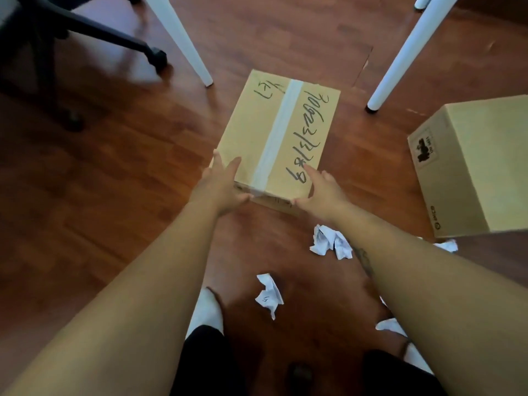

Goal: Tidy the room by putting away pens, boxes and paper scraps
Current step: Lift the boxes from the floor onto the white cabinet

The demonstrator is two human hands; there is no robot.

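1. Two sets of spread fingers (312,173) bracket the near corners of the tan taped cardboard box (280,132), centre on the brown wooden floor (114,195), likely to lift it.
2. Left hand (221,184) and right hand (320,192) touch it, unclamped.
3. Boxes total two: a plain cardboard box (471,167) sits right.
4. Four crumpled white paper scraps (331,241) lie near.

Two white table legs (177,38) and a black chair base (114,35) stand on wooden floor (100,167).
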